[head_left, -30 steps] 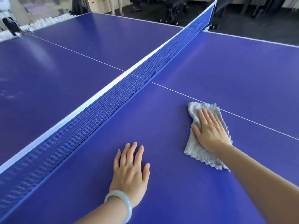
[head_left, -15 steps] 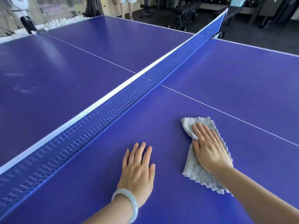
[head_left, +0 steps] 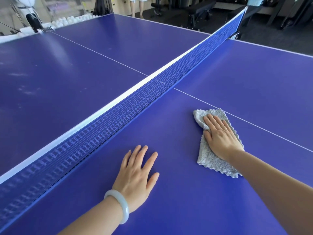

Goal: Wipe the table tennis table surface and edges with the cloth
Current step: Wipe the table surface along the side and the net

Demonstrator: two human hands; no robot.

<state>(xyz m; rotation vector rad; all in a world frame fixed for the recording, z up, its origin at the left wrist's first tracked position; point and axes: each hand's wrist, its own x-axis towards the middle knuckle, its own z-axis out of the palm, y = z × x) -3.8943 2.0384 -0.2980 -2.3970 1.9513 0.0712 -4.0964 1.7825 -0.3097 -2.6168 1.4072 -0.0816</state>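
The blue table tennis table (head_left: 194,200) fills the view, with a thin white centre line running across its near half. A grey fluffy cloth (head_left: 205,158) lies on that half, its far corner touching the line. My right hand (head_left: 220,138) presses palm-down on the cloth, fingers together and pointing away, thumb on the cloth's left edge. My left hand (head_left: 135,173) rests flat on the bare surface to the left of the cloth, fingers spread, holding nothing, with a pale bangle on its wrist.
The blue net (head_left: 118,114) with its white top band crosses diagonally just beyond both hands. The far half shows faint dusty smears (head_left: 28,89). White balls (head_left: 71,19) are heaped past the far left edge. Gym benches and a person's legs stand behind.
My right hand drew the cloth back toward me off the centre line, then pushed it forward to the line again. My left hand stayed planted. The view tilted slightly.
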